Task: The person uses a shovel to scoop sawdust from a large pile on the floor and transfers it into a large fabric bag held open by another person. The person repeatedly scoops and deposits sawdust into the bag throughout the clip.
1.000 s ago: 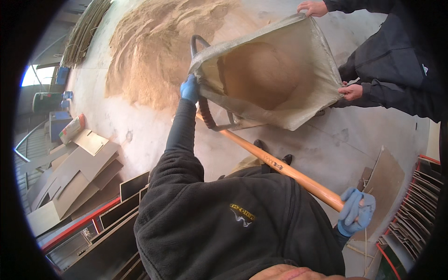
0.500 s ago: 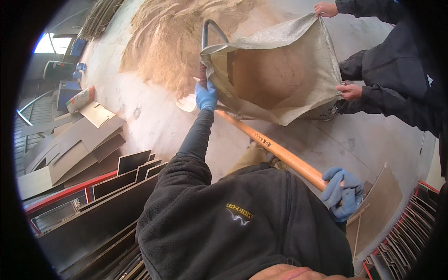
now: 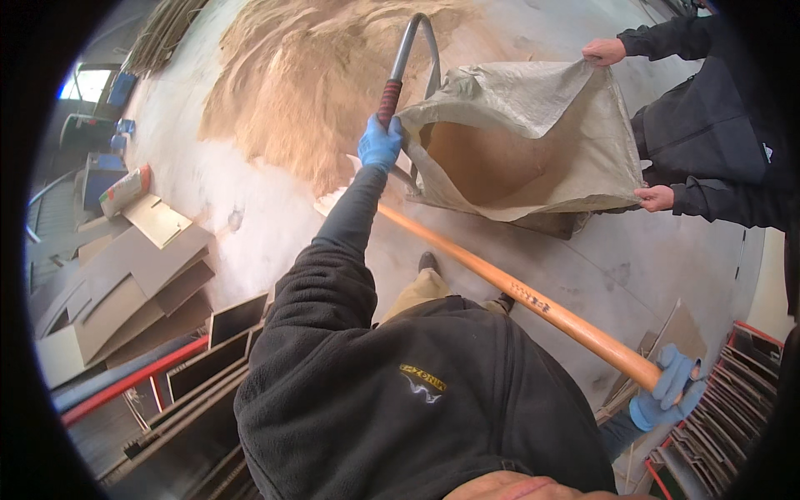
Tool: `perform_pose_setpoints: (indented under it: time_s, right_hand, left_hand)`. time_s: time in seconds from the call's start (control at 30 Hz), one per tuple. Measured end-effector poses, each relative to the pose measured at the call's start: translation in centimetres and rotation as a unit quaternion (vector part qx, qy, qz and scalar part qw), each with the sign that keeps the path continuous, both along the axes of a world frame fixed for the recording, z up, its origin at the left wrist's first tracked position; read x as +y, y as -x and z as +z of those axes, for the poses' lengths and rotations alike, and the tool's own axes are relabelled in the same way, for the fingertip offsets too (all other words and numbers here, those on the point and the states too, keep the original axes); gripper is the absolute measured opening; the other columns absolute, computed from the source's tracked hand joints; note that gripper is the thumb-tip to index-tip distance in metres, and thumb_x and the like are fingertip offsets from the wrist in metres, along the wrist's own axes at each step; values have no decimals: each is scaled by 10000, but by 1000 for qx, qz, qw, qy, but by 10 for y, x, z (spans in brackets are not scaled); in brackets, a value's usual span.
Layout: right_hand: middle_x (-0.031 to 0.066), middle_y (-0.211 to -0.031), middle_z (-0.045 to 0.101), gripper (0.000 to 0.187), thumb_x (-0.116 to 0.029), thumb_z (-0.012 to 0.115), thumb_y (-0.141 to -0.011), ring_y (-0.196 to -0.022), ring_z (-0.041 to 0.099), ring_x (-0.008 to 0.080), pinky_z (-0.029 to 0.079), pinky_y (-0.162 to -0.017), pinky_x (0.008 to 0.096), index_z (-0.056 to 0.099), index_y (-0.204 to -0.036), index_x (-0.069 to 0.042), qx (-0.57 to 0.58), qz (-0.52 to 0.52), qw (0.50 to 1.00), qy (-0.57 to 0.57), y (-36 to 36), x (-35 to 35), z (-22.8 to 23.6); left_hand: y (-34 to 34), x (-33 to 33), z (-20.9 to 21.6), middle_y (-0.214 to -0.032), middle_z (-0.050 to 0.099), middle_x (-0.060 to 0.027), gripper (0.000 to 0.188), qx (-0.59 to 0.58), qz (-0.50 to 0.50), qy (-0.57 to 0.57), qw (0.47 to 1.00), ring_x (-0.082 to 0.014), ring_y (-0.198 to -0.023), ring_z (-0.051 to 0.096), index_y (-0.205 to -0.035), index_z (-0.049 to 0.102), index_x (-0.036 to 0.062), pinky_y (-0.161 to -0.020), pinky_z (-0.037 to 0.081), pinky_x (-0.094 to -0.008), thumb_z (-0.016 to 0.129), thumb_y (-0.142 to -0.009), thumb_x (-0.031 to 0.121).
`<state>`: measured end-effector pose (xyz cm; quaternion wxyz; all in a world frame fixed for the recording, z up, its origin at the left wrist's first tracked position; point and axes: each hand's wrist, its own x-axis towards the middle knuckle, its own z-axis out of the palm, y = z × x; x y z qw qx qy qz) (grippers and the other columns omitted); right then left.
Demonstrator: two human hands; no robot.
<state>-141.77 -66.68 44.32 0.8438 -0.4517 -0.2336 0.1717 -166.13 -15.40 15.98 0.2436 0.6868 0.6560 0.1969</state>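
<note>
My left hand (image 3: 381, 143), in a blue glove, is closed around the lower end of a dark red-and-black grip on a curved metal tube handle (image 3: 409, 52). The rim of a pale woven sack (image 3: 575, 104) touches these fingers; whether they pinch it too, I cannot tell. Brown material shows inside the sack's wide mouth. At lower right, my gloved right hand (image 3: 668, 387) wraps the end of a long wooden shovel handle (image 3: 517, 287). This runs up-left beneath my left forearm to a pale blade (image 3: 329, 202), partly hidden. A co-worker's hands (image 3: 604, 52) hold the sack's right side.
A large sawdust-like heap (image 3: 283, 92) lies beyond the sack. Flat boards (image 3: 137, 271) are piled at left, near a red rail (image 3: 133, 379) with upright panels. Another rack of thin panels (image 3: 721, 400) stands at right. A co-worker in dark clothes (image 3: 708, 125) is behind the sack.
My left hand and the tube handle have moved up and slightly right. My right hand has moved down-right with the shovel handle. The sack has shifted right and its mouth looks narrower.
</note>
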Motion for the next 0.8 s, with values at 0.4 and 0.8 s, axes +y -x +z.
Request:
perform_pose_setpoints:
  time_s: [0.4, 0.8]
  right_hand:
    - [-35, -541, 363, 206, -256, 482, -967, -516, 342, 77, 345, -725, 250, 489, -944, -52, 107, -139, 985, 5, -34, 28, 17]
    - [122, -841, 626, 433, -338, 442, -965, -732, 609, 202, 547, -640, 292, 551, -1063, 70, -688, -180, 460, 531, -68, 157, 40]
  left_hand:
    - [-36, 264, -3, -1080, 661, -234, 569, 37, -131, 9, 991, -414, -1043, 622, -1242, 530, 105, -873, 483, -473, 543, -892, 553]
    - [-122, 474, -38, -1113, 657, -200, 572, 55, -203, -139, 968, -371, -1049, 622, -1288, 549, 116, -896, 487, -457, 571, -879, 516]
